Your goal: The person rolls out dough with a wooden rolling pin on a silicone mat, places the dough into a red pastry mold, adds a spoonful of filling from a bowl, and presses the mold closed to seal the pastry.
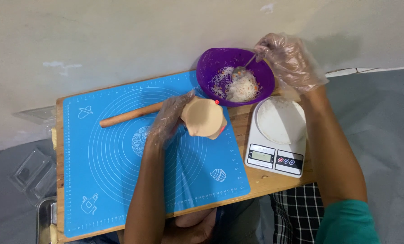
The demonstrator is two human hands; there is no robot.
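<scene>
Left hand, in a clear disposable glove, is at centre frame, its fingers curled around the edge of a round, pale peach dumpling mould lined with a disc of dough; a red edge of the mould shows at its upper right and lower right. Right hand, likewise gloved, is at upper right of centre, closed on the handle of a metal spoon whose bowl dips into the filling; the handle's upper end is hidden inside the fingers.

From the left of the frame: clear plastic containers lie on the grey floor at lower left, faint and hard to outline, and the corner of a metal tray is cut off by the bottom edge. A wooden board carries a blue silicone pastry mat printed with concentric circles and small baking symbols. A wooden rolling pin lies on the mat at upper centre, its right end hidden behind the left hand. The mould is held above the mat's right part. Just beyond it, at top centre, a purple bowl holds a white, shredded filling with small coloured flecks; its ingredients cannot be told apart. To the right, a white kitchen scale sits on the board, its round platform dusted white and its far rim partly covered by the right forearm. A teal sleeve and checked cloth are cut off at the bottom right.
</scene>
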